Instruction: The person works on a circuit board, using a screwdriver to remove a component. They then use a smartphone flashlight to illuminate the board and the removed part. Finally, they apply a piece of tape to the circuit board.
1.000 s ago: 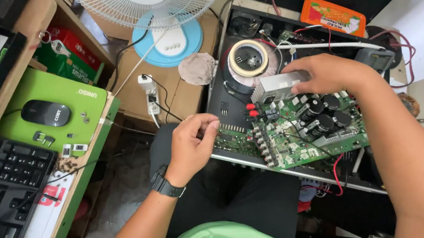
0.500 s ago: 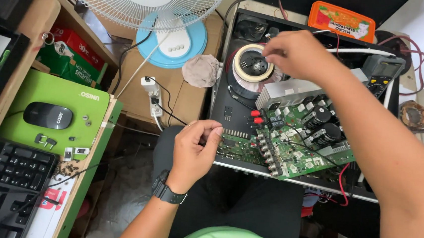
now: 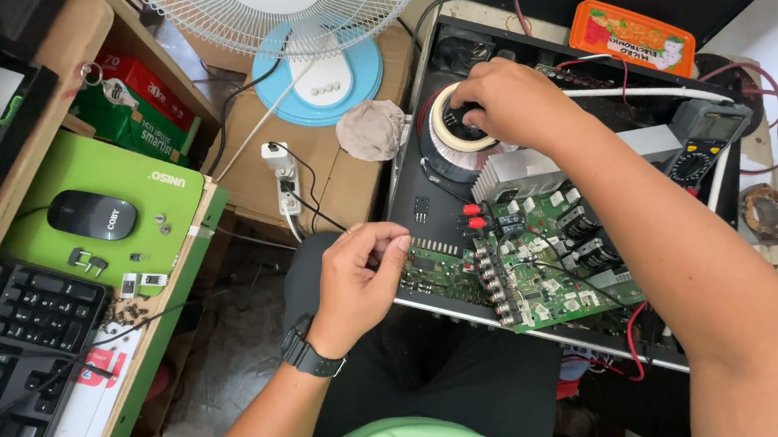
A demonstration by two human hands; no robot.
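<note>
Head view looks straight down on my right hand [image 3: 516,100], which rests on top of the ring-shaped transformer [image 3: 457,134] in the open chassis [image 3: 412,156]; my fingertips are bent down into its centre hole, pressed together on something small there that I cannot make out. The transformer sits in the far left corner of the chassis, under my palm, with a finned heatsink [image 3: 524,175] just beside my wrist. Nearer to me than that hand lies the green board [image 3: 541,266], tilted, crowded with capacitors and a row of small sockets along its near edge, red wires trailing off below my forearm. My left hand [image 3: 362,276] hovers at the near left edge of the chassis, thumb and forefinger pinched together; whether anything sits between them I cannot tell. A dark watch [image 3: 311,357] wraps that wrist. Beyond my right hand, a multimeter [image 3: 707,140] leans at the far right of the chassis, and an orange box [image 3: 633,35] lies past it. Left of my left hand, a power strip [image 3: 281,176] and a crumpled cloth [image 3: 370,128] lie on cardboard, with a fan [image 3: 267,0] above them and a mouse [image 3: 92,214] on a green pad further left.
</note>
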